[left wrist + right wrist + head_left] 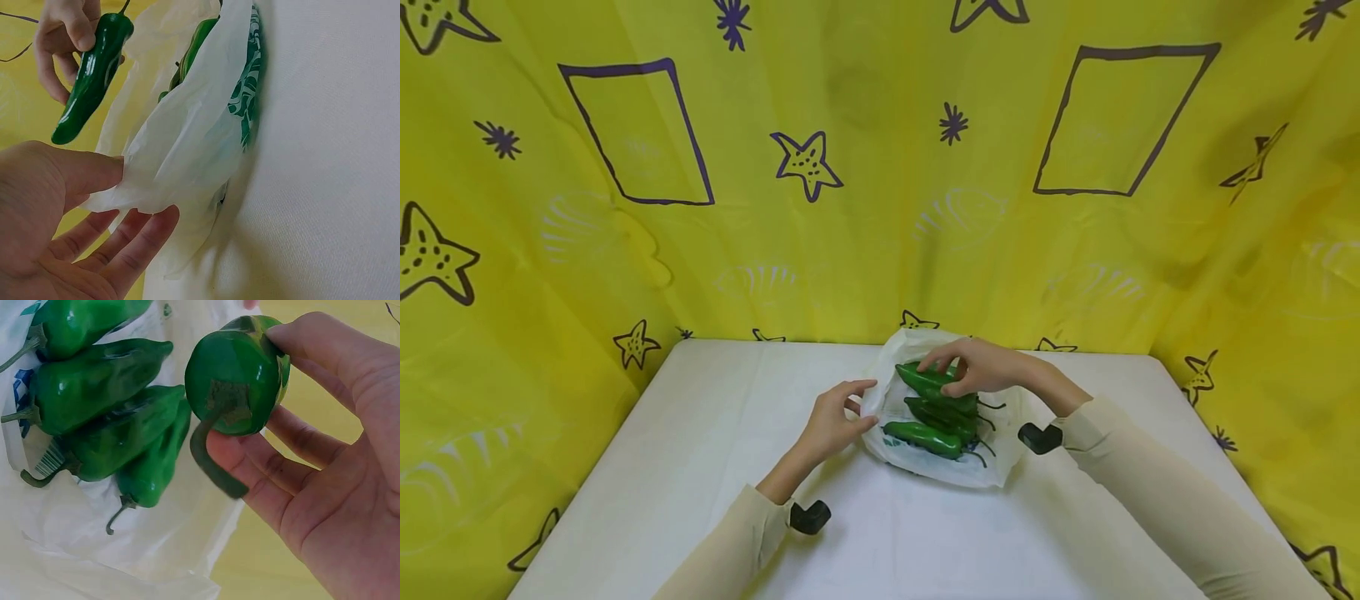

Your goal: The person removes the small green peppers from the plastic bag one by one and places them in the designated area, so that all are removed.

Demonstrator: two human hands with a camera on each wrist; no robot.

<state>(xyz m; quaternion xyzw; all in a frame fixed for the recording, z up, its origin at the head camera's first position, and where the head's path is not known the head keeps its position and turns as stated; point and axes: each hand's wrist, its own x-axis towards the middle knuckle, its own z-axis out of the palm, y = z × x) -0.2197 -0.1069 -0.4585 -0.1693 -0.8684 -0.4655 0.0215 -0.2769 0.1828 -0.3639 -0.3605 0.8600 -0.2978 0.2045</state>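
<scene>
My right hand [981, 367] grips a glossy green pepper [234, 381] by its sides, thumb opposite the fingers. The held pepper hangs at a slant in the left wrist view, its curved stem toward the camera in the right wrist view. Below it, several more green peppers [94, 381] lie side by side in a white plastic bag [940, 475], stems pointing right in the head view. At the bag's left rim is my left hand [831, 425]. Its thumb and fingers hold the thin edge between them, spread apart along it.
The bag stands on a white-covered table [730, 400], near its back edge. A yellow curtain [880, 233] with drawn stars and shells surrounds the back and sides. Each sleeve has a black wrist band [810, 517] at its cuff.
</scene>
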